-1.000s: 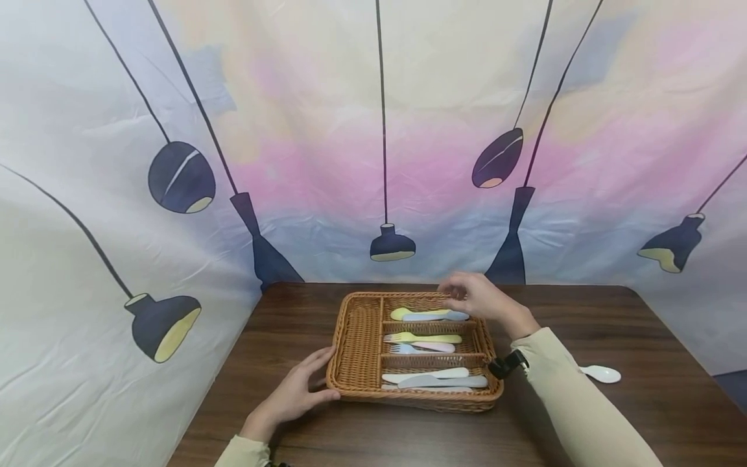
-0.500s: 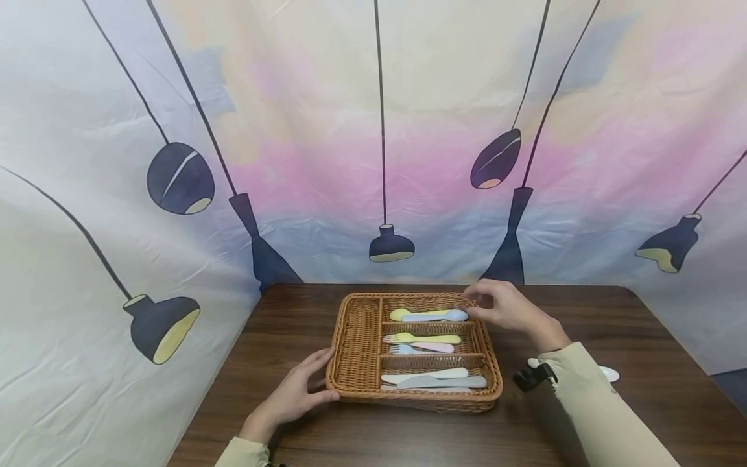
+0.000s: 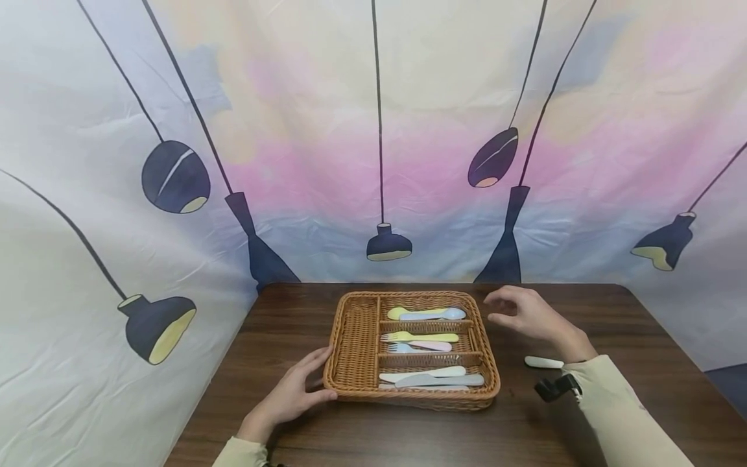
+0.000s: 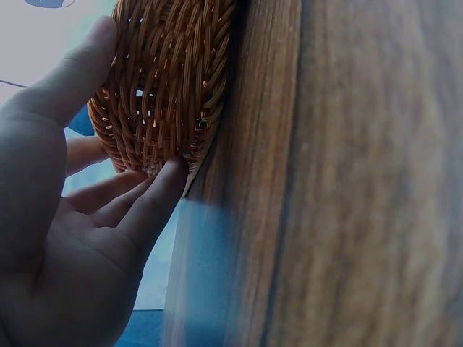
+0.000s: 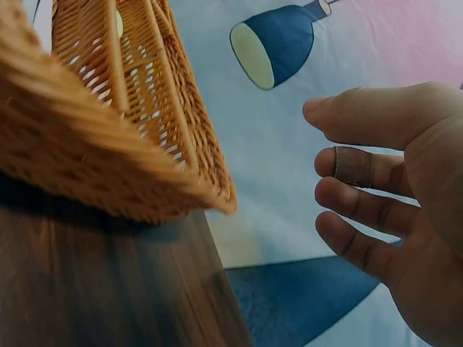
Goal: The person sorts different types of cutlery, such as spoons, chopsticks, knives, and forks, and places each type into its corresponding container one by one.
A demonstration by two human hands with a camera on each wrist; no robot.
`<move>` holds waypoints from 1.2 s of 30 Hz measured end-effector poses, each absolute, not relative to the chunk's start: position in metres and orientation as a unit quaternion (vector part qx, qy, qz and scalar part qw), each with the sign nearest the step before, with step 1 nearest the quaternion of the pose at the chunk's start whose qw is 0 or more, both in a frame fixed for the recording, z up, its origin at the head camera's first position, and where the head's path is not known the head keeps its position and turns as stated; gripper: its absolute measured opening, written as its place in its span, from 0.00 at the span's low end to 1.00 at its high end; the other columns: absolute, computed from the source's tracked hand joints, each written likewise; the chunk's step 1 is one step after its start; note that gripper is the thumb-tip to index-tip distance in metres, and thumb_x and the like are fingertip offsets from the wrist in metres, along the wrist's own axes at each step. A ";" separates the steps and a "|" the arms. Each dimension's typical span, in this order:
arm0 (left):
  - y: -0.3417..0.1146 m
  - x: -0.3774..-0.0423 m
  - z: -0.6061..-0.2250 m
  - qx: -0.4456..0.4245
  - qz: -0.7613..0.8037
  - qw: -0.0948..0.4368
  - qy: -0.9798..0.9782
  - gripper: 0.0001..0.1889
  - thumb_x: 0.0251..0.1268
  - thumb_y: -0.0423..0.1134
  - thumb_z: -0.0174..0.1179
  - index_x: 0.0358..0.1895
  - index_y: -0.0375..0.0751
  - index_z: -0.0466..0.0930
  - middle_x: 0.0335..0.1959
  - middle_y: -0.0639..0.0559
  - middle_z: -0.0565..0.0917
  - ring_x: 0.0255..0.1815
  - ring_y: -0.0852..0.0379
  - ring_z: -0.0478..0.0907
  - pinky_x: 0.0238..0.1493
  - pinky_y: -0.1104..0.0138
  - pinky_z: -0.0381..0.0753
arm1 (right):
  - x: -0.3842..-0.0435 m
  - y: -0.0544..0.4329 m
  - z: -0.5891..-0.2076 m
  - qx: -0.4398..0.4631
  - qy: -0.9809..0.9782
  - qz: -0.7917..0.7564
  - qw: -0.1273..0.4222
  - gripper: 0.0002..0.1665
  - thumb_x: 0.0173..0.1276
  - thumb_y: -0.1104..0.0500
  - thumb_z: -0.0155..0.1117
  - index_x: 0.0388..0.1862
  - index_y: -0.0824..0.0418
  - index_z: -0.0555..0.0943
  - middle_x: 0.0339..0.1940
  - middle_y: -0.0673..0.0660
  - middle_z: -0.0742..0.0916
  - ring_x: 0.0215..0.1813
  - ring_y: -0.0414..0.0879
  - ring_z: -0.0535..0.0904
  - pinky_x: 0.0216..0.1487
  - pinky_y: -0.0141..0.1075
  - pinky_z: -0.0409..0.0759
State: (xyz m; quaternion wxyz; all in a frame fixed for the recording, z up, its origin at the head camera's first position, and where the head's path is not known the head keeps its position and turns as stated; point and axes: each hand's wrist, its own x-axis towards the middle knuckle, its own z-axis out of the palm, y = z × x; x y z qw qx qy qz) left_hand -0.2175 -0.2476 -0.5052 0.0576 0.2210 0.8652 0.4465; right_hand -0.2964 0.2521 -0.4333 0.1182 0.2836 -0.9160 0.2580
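Observation:
A brown wicker cutlery basket (image 3: 353, 340) stands on the table, split into compartments. My left hand (image 3: 296, 388) rests against its left end, with nearly straight fingers (image 4: 154, 206) and thumb touching the weave. Beyond the right rim, my right hand (image 3: 533, 316) hovers with loosely bent fingers and nothing between them. In the back compartment lie a yellow spoon (image 3: 396, 313) and a light blue spoon (image 3: 452, 314). The middle one bears a yellow fork (image 3: 432, 337) and a blue-and-pink fork (image 3: 403, 348). Up front, a grey knife (image 3: 443, 381) overlaps a white knife (image 3: 449, 371).
The white handle of a spoon (image 3: 543, 362) shows on the wooden table (image 3: 373, 434) at the right; my right forearm hides its bowl. A fabric backdrop (image 3: 315, 162) printed with lamps hangs behind the table and along the left.
My right hand has drawn away to the right from above the back compartment, past the basket's rim. The white spoon's handle has come into view while its bowl is now covered. The left hand stays put.

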 end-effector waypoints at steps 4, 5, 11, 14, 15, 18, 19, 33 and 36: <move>-0.248 -0.217 -0.504 0.219 0.454 0.063 0.862 0.47 0.55 0.49 0.71 0.76 0.43 0.56 0.75 0.37 0.57 0.73 0.36 0.59 0.57 0.60 0.79 | -0.292 0.260 -0.438 0.273 -0.919 0.259 0.113 0.16 0.63 0.54 0.72 0.49 0.54 0.83 0.44 0.53 0.86 0.41 0.47 0.81 0.40 0.38 0.80; -0.248 -0.217 -0.504 0.220 0.455 0.063 0.860 0.47 0.55 0.49 0.71 0.76 0.42 0.56 0.75 0.37 0.57 0.73 0.36 0.59 0.57 0.60 0.79 | -0.292 0.262 -0.439 0.271 -0.920 0.258 0.116 0.16 0.62 0.54 0.72 0.48 0.54 0.83 0.44 0.53 0.86 0.41 0.47 0.81 0.40 0.38 0.80; -0.248 -0.218 -0.505 0.223 0.459 0.063 0.858 0.47 0.55 0.48 0.71 0.76 0.42 0.56 0.75 0.36 0.57 0.73 0.36 0.59 0.58 0.60 0.79 | -0.288 0.274 -0.445 0.266 -0.920 0.256 0.131 0.16 0.61 0.55 0.73 0.47 0.53 0.83 0.43 0.52 0.87 0.40 0.43 0.81 0.39 0.37 0.80; -0.248 -0.218 -0.506 0.225 0.460 0.063 0.857 0.47 0.55 0.48 0.71 0.76 0.42 0.56 0.75 0.36 0.57 0.72 0.36 0.60 0.58 0.60 0.79 | -0.287 0.280 -0.449 0.264 -0.919 0.260 0.134 0.15 0.60 0.57 0.73 0.47 0.53 0.83 0.42 0.52 0.87 0.39 0.43 0.82 0.39 0.36 0.81; -0.248 -0.218 -0.506 0.225 0.461 0.063 0.856 0.47 0.55 0.48 0.71 0.76 0.42 0.56 0.75 0.36 0.57 0.72 0.36 0.60 0.58 0.60 0.79 | -0.286 0.282 -0.450 0.263 -0.919 0.262 0.135 0.15 0.60 0.57 0.73 0.47 0.53 0.83 0.42 0.52 0.87 0.39 0.43 0.82 0.38 0.36 0.82; -0.248 -0.218 -0.506 0.226 0.462 0.063 0.855 0.47 0.55 0.48 0.71 0.76 0.42 0.56 0.75 0.36 0.57 0.72 0.36 0.60 0.58 0.60 0.79 | -0.283 0.286 -0.453 0.261 -0.917 0.267 0.140 0.15 0.60 0.57 0.73 0.46 0.53 0.83 0.42 0.53 0.87 0.38 0.41 0.81 0.37 0.35 0.81; -0.248 -0.218 -0.506 0.227 0.462 0.063 0.855 0.47 0.55 0.48 0.71 0.76 0.42 0.56 0.75 0.36 0.57 0.72 0.36 0.60 0.58 0.60 0.79 | -0.282 0.288 -0.454 0.259 -0.916 0.270 0.141 0.15 0.60 0.57 0.73 0.46 0.53 0.84 0.42 0.53 0.87 0.38 0.41 0.81 0.37 0.34 0.81; -0.249 -0.219 -0.507 0.232 0.460 0.055 0.855 0.47 0.55 0.47 0.71 0.76 0.42 0.56 0.75 0.37 0.58 0.72 0.36 0.61 0.57 0.61 0.79 | -0.266 0.317 -0.465 0.215 -0.939 0.236 0.131 0.17 0.60 0.53 0.74 0.47 0.56 0.84 0.44 0.52 0.86 0.42 0.47 0.81 0.39 0.39 0.81; -0.249 -0.219 -0.507 0.233 0.459 0.055 0.856 0.47 0.55 0.48 0.71 0.76 0.42 0.56 0.75 0.37 0.58 0.72 0.36 0.61 0.57 0.61 0.80 | -0.262 0.325 -0.470 0.211 -0.940 0.232 0.132 0.18 0.59 0.53 0.74 0.47 0.57 0.84 0.43 0.51 0.86 0.41 0.45 0.81 0.38 0.38 0.81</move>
